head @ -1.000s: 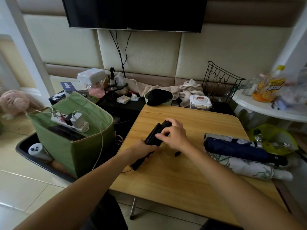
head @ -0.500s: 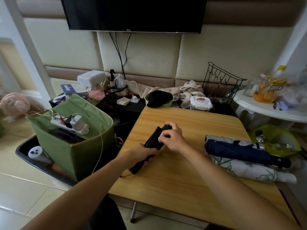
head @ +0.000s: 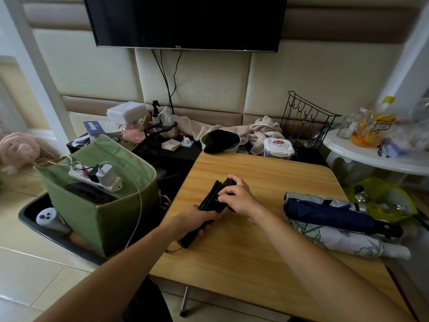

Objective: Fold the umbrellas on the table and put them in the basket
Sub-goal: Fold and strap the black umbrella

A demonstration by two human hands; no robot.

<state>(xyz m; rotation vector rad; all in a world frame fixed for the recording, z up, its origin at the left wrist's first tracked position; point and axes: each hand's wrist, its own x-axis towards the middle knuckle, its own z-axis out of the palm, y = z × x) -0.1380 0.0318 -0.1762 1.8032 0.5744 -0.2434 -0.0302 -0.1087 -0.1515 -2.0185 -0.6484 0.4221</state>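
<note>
The left hand (head: 197, 217) grips the black umbrella (head: 212, 202) by its handle end; the right hand (head: 239, 197) pinches its folds. Best wrap them tight and even before carrying it left of the table (head: 255, 252) to the basket (head: 104, 217).

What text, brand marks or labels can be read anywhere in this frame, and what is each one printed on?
"TCL": lower bezel of the wall television.
Blue box: white lettering, too blurred to read.
Yellow bottle: label print blurred, unreadable.
White-lidded container: red emblem, no legible words.

Black umbrella (head: 212, 198), green basket (head: 102, 212)
</note>
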